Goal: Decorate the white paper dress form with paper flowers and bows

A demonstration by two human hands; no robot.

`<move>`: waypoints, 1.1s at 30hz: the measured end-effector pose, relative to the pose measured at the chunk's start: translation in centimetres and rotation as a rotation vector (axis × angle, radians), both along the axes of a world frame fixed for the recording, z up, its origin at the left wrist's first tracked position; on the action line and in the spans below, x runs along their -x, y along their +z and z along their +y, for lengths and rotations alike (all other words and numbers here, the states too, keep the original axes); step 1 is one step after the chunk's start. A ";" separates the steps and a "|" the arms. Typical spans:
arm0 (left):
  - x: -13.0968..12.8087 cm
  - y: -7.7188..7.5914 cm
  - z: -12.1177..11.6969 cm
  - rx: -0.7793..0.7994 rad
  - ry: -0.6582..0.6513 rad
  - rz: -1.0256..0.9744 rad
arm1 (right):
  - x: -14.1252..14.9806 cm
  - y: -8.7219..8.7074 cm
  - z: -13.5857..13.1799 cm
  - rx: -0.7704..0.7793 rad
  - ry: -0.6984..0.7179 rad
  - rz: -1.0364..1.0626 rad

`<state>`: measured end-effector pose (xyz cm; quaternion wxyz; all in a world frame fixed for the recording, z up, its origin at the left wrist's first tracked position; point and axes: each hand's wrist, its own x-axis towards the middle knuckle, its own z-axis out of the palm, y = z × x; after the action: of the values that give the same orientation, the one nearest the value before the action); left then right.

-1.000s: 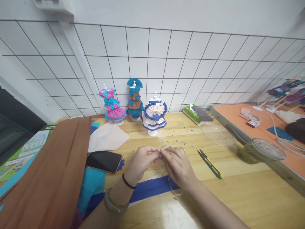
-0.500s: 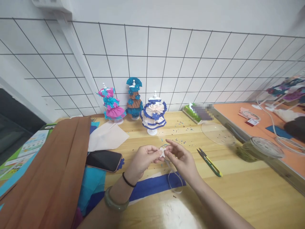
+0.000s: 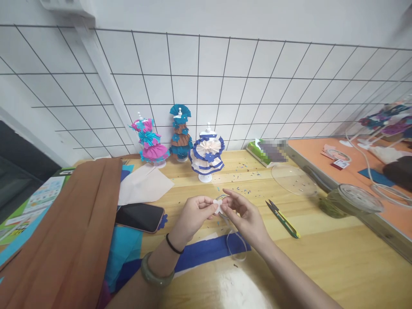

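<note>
Between my two hands is a small pale paper flower (image 3: pixel 218 206), held up just above the table. My left hand (image 3: pixel 196 214) pinches its left side between thumb and fingers. On the other side, my right hand (image 3: pixel 246 216) grips the flower's edge with the thumb, its index finger stretched out above. A thin roll of tape (image 3: pixel 236 246) lies below my right hand, over a blue paper strip (image 3: pixel 206 254). Behind the hands a small dress form (image 3: pixel 207 154) stands upright in a white and blue ruffled paper dress.
Thread snips (image 3: pixel 282 219) lie to the right, near a clear round lid (image 3: pixel 294 180) and a large tape roll (image 3: pixel 352 201). A phone (image 3: pixel 140 217), brown crepe paper (image 3: pixel 74 214) and pale paper (image 3: pixel 144 185) are on the left. Two more dressed forms stand at the back.
A second ago the flower was bunched and mostly hidden between my fingertips. My right hand's fingers have lifted and spread, and the flower now shows opened out.
</note>
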<state>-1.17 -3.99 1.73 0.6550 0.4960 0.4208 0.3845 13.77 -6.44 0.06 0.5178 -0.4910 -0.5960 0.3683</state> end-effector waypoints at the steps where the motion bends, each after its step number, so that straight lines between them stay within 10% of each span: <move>1: -0.1 0.1 0.0 -0.008 0.015 0.008 | 0.1 -0.1 -0.1 -0.030 -0.017 -0.017; 20: -0.6 0.1 -0.4 -0.161 0.126 0.120 | 0.2 -0.7 -0.5 -0.600 0.017 -0.706; 33: 0.0 0.3 -0.1 0.031 0.040 0.013 | 0.3 -0.3 0.4 0.044 -0.002 0.127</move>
<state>-1.19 -4.08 2.06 0.6520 0.4800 0.4407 0.3876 13.50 -6.09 -0.23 0.5439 -0.4784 -0.5534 0.4112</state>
